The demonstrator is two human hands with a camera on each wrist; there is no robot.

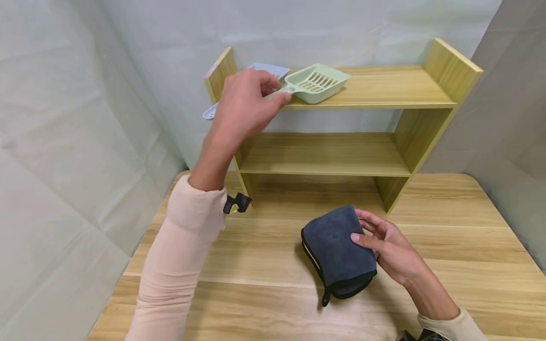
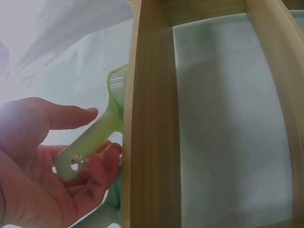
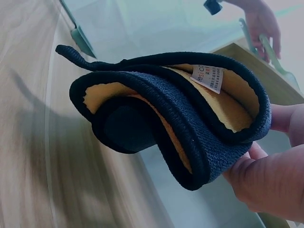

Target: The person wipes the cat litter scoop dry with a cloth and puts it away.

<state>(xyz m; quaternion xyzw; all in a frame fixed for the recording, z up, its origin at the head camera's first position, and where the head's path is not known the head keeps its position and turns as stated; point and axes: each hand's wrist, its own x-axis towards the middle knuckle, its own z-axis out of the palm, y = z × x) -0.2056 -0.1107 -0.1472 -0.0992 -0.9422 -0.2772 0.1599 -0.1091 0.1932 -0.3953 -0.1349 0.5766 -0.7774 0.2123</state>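
Note:
My left hand (image 1: 249, 102) is at the upper left of the wooden shelf, at the handle of a pale green slotted litter scoop (image 1: 317, 83). The scoop's pan lies on the top board, and its handle sticks out past the front edge. In the left wrist view, fingers curl behind the green handle (image 2: 90, 140) and the thumb lies along its other side. A pale blue litter scoop (image 1: 269, 70) is partly hidden behind this hand. Over the table, my right hand (image 1: 392, 248) pinches a folded dark grey cloth (image 1: 337, 246) by its right side. Yellow inner layers and a label show in the right wrist view.
The wooden shelf (image 1: 324, 174) stands at the back of the wood-grain table (image 1: 256, 260), with raised side panels and a lower board. Pale fabric (image 1: 162, 57) hangs behind and to the left. A dark wrist camera (image 1: 237, 202) sits at the left cuff.

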